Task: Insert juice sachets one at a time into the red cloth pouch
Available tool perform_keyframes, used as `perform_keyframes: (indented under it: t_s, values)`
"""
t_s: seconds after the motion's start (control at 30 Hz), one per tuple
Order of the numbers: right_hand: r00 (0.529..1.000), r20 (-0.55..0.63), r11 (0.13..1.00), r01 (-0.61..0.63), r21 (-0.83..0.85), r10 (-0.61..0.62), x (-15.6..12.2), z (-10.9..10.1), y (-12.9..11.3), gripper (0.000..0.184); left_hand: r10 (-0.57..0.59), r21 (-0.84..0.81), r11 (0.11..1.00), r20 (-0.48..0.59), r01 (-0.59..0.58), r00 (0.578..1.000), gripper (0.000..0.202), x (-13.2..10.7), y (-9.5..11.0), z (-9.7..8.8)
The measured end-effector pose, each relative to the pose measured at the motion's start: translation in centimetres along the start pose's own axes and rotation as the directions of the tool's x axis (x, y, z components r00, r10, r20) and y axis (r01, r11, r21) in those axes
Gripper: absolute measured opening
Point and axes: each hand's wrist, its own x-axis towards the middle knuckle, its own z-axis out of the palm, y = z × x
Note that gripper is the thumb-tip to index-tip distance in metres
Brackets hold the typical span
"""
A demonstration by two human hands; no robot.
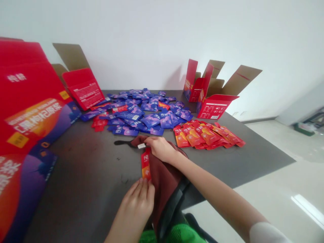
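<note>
Grey bench [83, 189] keeps blue sachets [150, 120] and orange sachets [207, 135] sorted in separate heaps, while my left grip [138, 206] pinches a red-orange sachet [146, 165] upright and my right grip [160, 148] closes on maroon cloth [164, 182].

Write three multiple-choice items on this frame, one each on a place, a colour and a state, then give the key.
1. Where do the orange sachets lie relative to the blue sachets?
A) On top of them
B) Beside them, to the right in view
C) Inside a carton

2. What colour is the cloth under the right hand?
A) Maroon
B) Green
C) White

3. What state is the back-right carton in?
A) Taped shut
B) Crushed flat
C) Flaps open

Key:
1 B: the two groups lie side by side.
2 A: the cloth shows dark reddish-brown.
3 C: its cardboard flaps stand up.
</note>
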Motion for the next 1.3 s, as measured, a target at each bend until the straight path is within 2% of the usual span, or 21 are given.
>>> perform_keyframes:
  t_s: [0.13,0.17,0.23,0.3,0.37,0.47,0.53,0.63,0.73,0.8,0.9,0.93,1.0,1.1,1.2,1.3]
  values:
    - [0.989,-0.143,0.997,-0.007,0.083,0.019,-3.6,-2.3,-2.3,0.029,0.012,-0.019,1.000,0.002,-0.011,1.000,0.036,-0.3,0.1,0.3]
    - [0.991,-0.134,0.995,0.017,0.097,-0.004,-4.7,-2.6,-3.0,0.032,0.016,-0.021,1.000,-0.007,-0.016,1.000,0.036,-0.3,0.1,0.3]
    - [0.996,-0.030,0.994,0.084,0.074,-0.082,-6.6,-2.6,-4.0,0.035,0.007,-0.026,1.000,-0.006,-0.007,1.000,0.036,-0.2,0.1,0.1]
    - [0.981,0.105,0.987,0.162,0.011,-0.162,-7.5,-1.9,-4.4,0.037,-0.004,-0.034,0.999,0.015,0.005,1.000,0.037,-0.1,0.2,-0.1]
    - [0.959,0.172,0.972,0.233,-0.038,-0.223,-7.3,-1.0,-4.2,0.036,0.002,-0.027,1.000,0.013,-0.002,1.000,0.038,-0.2,0.1,-0.1]
    - [0.944,0.182,0.956,0.290,-0.056,-0.276,-5.7,0.1,-3.2,0.033,0.056,0.019,0.998,-0.078,-0.054,0.995,0.039,-0.4,0.0,0.3]
    - [0.955,0.152,0.963,0.264,-0.042,-0.255,-4.1,0.6,-2.1,0.032,0.079,0.025,0.997,-0.120,-0.076,0.990,0.038,-0.4,-0.2,0.5]
    - [0.976,0.120,0.983,0.182,-0.005,-0.180,-1.7,1.0,-0.3,0.032,0.066,-0.028,0.997,-0.096,-0.068,0.993,0.038,-0.1,-0.3,0.3]
    - [0.989,0.091,0.994,0.111,0.024,-0.113,-0.2,0.5,0.5,0.027,0.024,-0.062,0.998,-0.086,-0.029,0.996,0.039,0.3,-0.2,-0.2]
    - [0.998,0.003,0.997,0.060,0.046,-0.060,-0.6,-0.6,0.0,0.027,-0.002,-0.054,0.999,-0.086,-0.003,0.996,0.040,0.4,0.0,-0.3]
    - [0.988,-0.155,0.992,0.043,0.118,-0.025,-3.2,-2.2,-1.9,0.033,-0.015,-0.026,1.000,-0.081,0.013,0.997,0.042,0.4,0.4,-0.2]
    - [0.989,-0.145,0.990,0.061,0.127,-0.042,-4.3,-2.4,-2.6,0.034,-0.022,-0.021,1.000,-0.080,0.020,0.997,0.042,0.3,0.5,-0.1]
    - [0.991,-0.014,0.987,0.134,0.088,-0.133,-6.2,-2.3,-3.7,0.036,-0.035,-0.026,0.999,-0.062,0.034,0.997,0.043,0.2,0.6,0.1]
    - [0.954,0.163,0.967,0.256,-0.008,-0.251,-7.1,-1.2,-4.1,0.036,0.003,-0.021,1.000,-0.031,-0.003,1.000,0.043,0.0,0.3,0.1]
    - [0.941,0.185,0.953,0.298,-0.051,-0.284,-5.8,0.0,-3.1,0.033,0.079,0.013,0.997,-0.098,-0.079,0.992,0.042,0.0,-0.1,0.0]
    - [0.954,0.160,0.965,0.262,-0.035,-0.253,-3.6,0.6,-1.4,0.029,0.059,-0.008,0.998,-0.168,-0.061,0.984,0.043,0.3,-0.3,-0.1]
